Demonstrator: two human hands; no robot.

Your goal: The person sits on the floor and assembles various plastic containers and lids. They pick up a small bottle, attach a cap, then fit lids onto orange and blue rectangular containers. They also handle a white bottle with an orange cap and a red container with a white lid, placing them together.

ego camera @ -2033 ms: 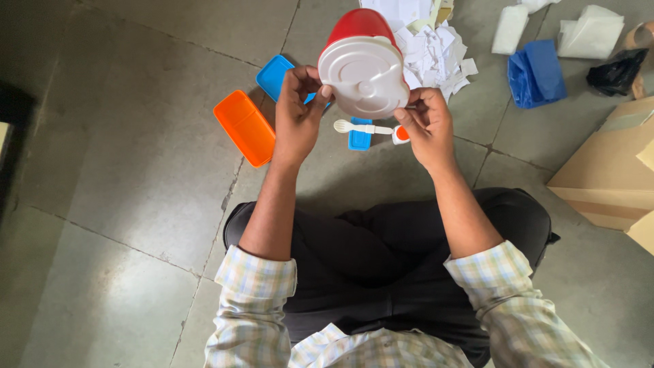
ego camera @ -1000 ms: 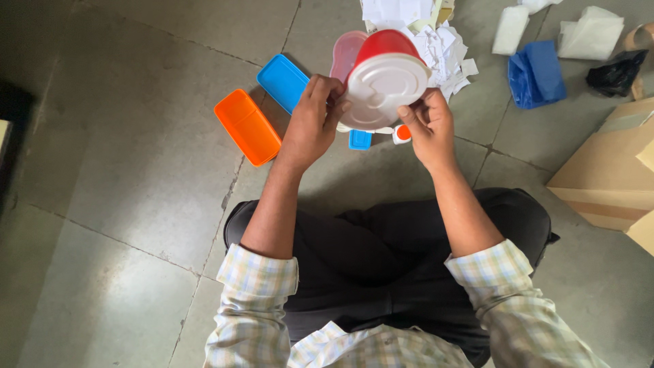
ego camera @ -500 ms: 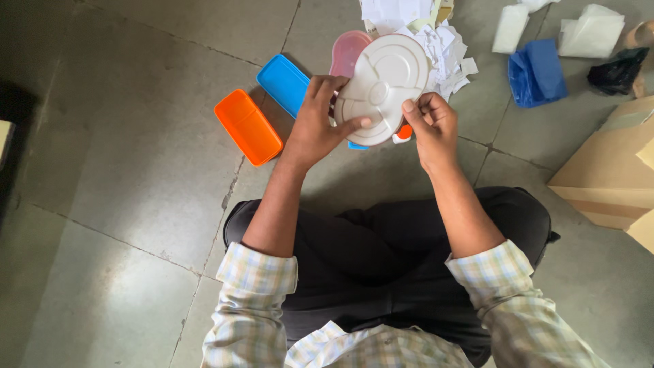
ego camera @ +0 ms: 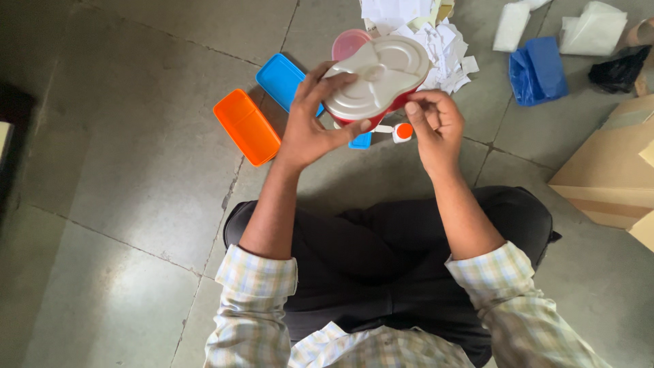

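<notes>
I sit cross-legged on a stone floor. Both hands hold up a red round container with a white lid [ego camera: 379, 75], lid side facing me. My left hand [ego camera: 315, 116] spreads its fingers over the lid's left edge and underside. My right hand [ego camera: 434, 121] pinches the container's right rim. Below the container on the floor lie a white spoon with an orange end [ego camera: 400, 131] and a small blue piece [ego camera: 360, 142].
An orange tray [ego camera: 246, 127] and a blue tray [ego camera: 286, 80] lie on the floor to the left. A pink cup [ego camera: 349, 44] and torn white paper [ego camera: 436, 34] sit behind the container. A blue bag [ego camera: 537, 68], white packets and a cardboard box [ego camera: 613, 170] are at right.
The container has been turned in my hands: its red body showed a second ago, the white lid now faces up and tilts flatter. The hands stayed in about the same place.
</notes>
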